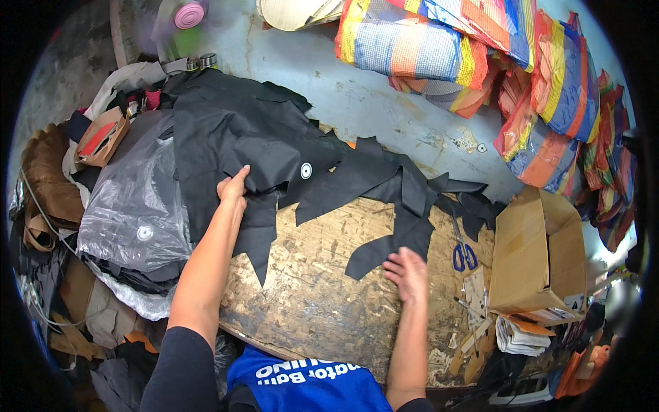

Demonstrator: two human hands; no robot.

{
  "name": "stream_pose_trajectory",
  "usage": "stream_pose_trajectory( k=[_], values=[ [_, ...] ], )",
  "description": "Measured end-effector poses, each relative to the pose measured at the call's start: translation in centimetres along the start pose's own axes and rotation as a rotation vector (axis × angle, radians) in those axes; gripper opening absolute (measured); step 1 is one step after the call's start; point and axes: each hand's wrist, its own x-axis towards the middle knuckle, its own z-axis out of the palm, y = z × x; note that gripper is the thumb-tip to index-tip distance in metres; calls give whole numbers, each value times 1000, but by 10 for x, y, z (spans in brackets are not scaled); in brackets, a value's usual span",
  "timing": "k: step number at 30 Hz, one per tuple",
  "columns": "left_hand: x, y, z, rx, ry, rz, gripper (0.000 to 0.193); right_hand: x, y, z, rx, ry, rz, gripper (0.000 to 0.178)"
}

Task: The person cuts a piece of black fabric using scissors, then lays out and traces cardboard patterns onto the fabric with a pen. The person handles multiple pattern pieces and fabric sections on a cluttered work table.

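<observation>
A large black sheet of leather-like material [226, 123] is heaped over the left and back of a worn wooden table. My left hand [234, 187] is at its near side, with fingers closed on a fold of it. Right of that hand, a white round mark [306, 171] shows on the black material. Irregular black offcuts [371, 172] trail to the right across the tabletop. My right hand [408, 275] hovers by the tip of a curved black strip [374, 255], fingers loosely bent and apart, with nothing visible in them.
Blue-handled scissors [465, 257] lie at the right, near an opened cardboard box [539, 254]. A plastic-wrapped black bundle [141, 199] sits at the left. Colourful woven bags [425, 48] hang on the far wall. The wooden tabletop [316, 302] has a rounded near edge.
</observation>
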Motion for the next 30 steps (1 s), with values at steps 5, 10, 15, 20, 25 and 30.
stream_pose_trajectory(
  k=[5, 10, 15, 20, 25, 30],
  values=[
    [-9, 40, 18, 242, 63, 775, 33, -19, 25, 30, -152, -246, -51, 28],
    [-62, 103, 20, 176, -183, 961, 26, -34, 28, 39, -148, -361, 21, 29],
    [-153, 140, 5, -278, -948, 615, 26, -37, 45, 47, -34, -521, 124, 35],
    [-211, 156, -22, -538, -1466, 226, 36, -41, 56, 57, 10, -680, 159, 57],
    [-223, 145, -32, -531, -1646, 108, 40, -68, 54, 60, 549, -892, 232, 89],
    [-178, 103, -49, -310, -1124, -28, 32, -65, 29, 29, 703, -846, -89, 84]
  ],
)
